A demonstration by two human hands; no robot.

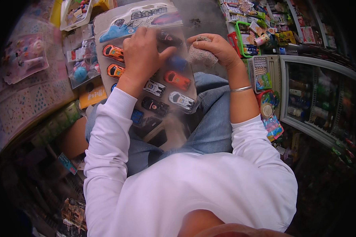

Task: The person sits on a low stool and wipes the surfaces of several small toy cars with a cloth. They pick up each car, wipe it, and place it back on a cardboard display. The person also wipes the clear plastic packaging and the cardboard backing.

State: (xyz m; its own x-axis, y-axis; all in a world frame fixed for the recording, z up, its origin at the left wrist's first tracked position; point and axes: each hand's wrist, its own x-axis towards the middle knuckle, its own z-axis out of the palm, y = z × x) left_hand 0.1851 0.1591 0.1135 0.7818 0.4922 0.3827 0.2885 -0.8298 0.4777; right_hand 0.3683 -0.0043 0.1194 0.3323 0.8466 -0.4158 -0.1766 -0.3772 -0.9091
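A large cardboard blister pack of toy cars (108,22) leans in front of me over my knees, with printed characters and handwriting near its top. Under its clear plastic sit several cars, among them an orange car (177,80), a white car (181,100), a black car (155,105) and a blue car (137,115). My left hand (142,54) lies over the pack's upper middle, thumb spread to the right, hiding some of the cars. In my right hand (218,49) is a bunched speckled cloth (203,56), beside the pack's right edge.
On the left, a table with a patterned cover (44,94) carries a pink packaged toy set (28,57). A white bin (77,17) stands beyond. To my right are a green basket (238,35) of packaged goods and a glass-door cooler (311,97) with drinks.
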